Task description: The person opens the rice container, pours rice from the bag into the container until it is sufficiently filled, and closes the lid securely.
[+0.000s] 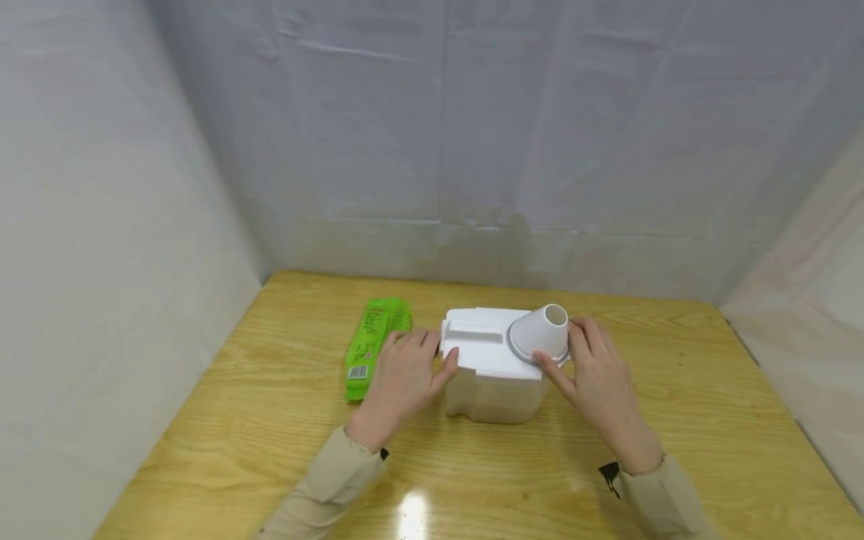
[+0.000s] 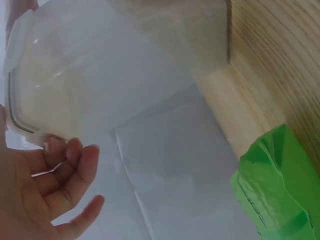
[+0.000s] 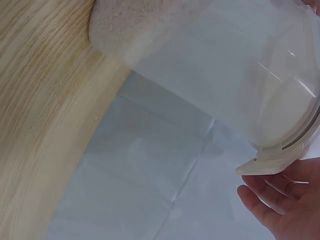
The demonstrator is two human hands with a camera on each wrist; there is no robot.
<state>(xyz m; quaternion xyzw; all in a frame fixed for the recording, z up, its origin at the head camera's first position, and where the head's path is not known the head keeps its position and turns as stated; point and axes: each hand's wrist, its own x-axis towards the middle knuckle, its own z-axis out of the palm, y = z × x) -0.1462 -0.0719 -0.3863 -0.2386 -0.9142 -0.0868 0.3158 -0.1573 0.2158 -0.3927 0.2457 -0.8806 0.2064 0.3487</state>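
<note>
A clear plastic storage container (image 1: 496,397) with a white lid (image 1: 489,337) stands upright on the table. Through its wall, fine pale grains (image 3: 140,20) show at the bottom. A white tapered cup (image 1: 543,334) sits with its wide end down on the lid's right part. My left hand (image 1: 408,371) grips the lid's left end, thumb at the front edge, fingers bent at the side clip (image 2: 45,139). My right hand (image 1: 603,375) holds the right end, its thumb near the cup's base. Its fingers lie under a side clip (image 3: 275,161) that sticks outward.
Left of the container lies a green printed package (image 1: 374,345), close to my left hand. The wooden table (image 1: 270,420) has a pale sheeted wall (image 1: 432,150) behind it and more sheeting at both sides.
</note>
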